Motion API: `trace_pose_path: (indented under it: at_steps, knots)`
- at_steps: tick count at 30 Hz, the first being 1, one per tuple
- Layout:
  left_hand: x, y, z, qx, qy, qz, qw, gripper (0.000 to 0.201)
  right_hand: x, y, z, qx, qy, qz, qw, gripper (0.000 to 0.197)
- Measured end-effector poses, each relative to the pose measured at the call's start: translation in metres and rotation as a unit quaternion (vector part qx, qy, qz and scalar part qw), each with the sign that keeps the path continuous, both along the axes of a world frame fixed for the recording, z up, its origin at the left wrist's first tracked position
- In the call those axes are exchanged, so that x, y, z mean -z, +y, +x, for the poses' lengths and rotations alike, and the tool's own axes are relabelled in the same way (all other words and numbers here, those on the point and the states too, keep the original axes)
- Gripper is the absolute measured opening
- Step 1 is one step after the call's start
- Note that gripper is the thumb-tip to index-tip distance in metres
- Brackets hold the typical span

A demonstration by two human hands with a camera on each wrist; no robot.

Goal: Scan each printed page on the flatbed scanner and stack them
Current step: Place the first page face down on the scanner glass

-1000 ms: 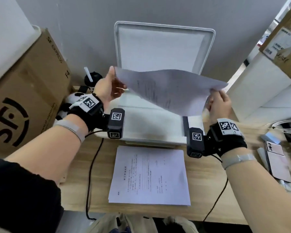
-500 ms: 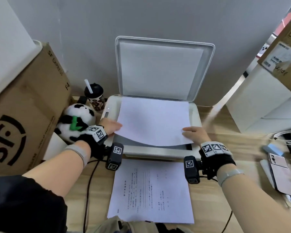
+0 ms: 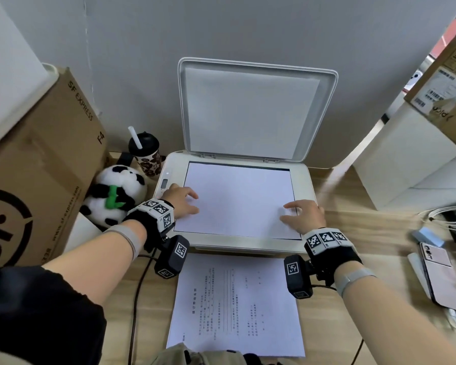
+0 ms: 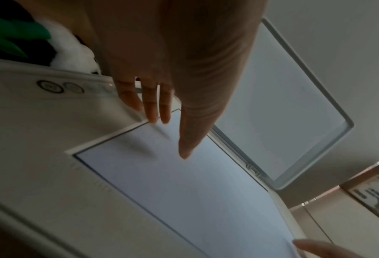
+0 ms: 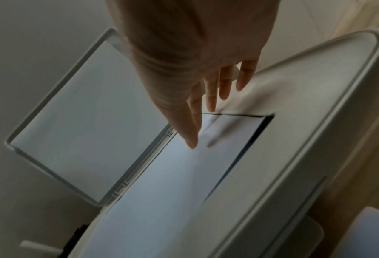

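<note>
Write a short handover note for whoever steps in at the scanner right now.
Left hand: open, fingers on the left edge of the sheet.
Right hand: open, fingers on the sheet's right edge.
Sheet lies blank side up on the scanner bed; lid is raised.
Printed pages lie face up on the desk in front of the scanner.
Done: page placed on the bed.
Left: close the lid, scan, stack the page, repeat for any others.

head view bright, even daylight, soft shadows under hands. strong wide-angle bending at edges; right side of worktop (image 3: pixel 379 227) smeared by motion blur. both wrist views dim, grey, low contrast, slightly noisy. fingers (image 4: pixel 153 108) cast blurred shadows on sheet (image 4: pixel 195 192). near palm out of focus.
</note>
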State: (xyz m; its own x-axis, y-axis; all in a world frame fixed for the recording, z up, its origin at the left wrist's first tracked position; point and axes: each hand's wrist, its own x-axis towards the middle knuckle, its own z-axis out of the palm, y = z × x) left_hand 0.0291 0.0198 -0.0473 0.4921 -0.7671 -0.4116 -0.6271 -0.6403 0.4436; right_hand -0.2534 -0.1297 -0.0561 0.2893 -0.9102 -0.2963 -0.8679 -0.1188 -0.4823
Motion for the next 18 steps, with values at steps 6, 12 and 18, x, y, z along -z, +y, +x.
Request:
trace_pose_path:
  at_steps: [6,12,18]
  knots:
    - [0.010,-0.002,-0.012,0.043,-0.047,0.004,0.998,0.053,0.000,0.010,0.003,-0.044,0.034,-0.030,0.998,0.050]
    - [0.013,-0.003,-0.008,0.032,-0.030,-0.025,0.999,0.053,-0.005,0.007,0.007,-0.043,0.040,-0.028,0.998,0.056]
    - [0.015,-0.003,-0.006,0.029,-0.022,-0.037,0.999,0.053,-0.005,0.006,0.005,-0.034,0.034,-0.025,0.999,0.054]
